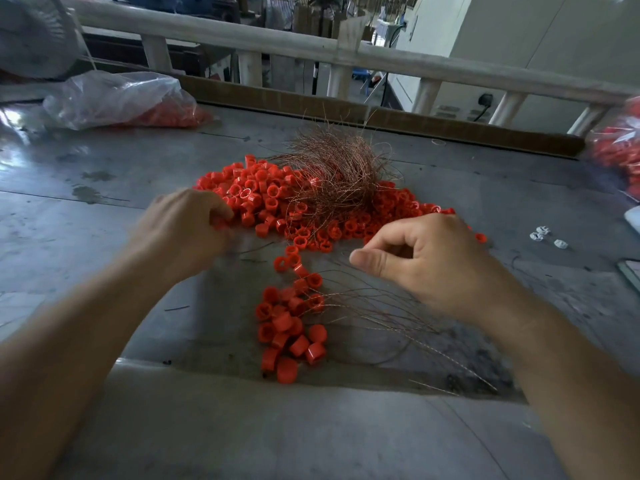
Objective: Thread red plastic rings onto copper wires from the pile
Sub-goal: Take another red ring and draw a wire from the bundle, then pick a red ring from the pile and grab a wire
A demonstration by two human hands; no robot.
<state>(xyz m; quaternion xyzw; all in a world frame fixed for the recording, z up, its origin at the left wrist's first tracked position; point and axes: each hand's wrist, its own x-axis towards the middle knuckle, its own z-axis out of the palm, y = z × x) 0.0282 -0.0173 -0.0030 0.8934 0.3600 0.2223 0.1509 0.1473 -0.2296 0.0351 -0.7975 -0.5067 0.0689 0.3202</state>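
Pinching a stiff, light red ring [220, 224] by its rim, left hand [180, 230].
My right hand [426, 261] curls over springy copper wires [381, 306]; hold unclear.

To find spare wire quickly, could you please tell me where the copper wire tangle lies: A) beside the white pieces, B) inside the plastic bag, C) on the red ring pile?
C: the copper wire tangle rests on the far side of the red ring pile.
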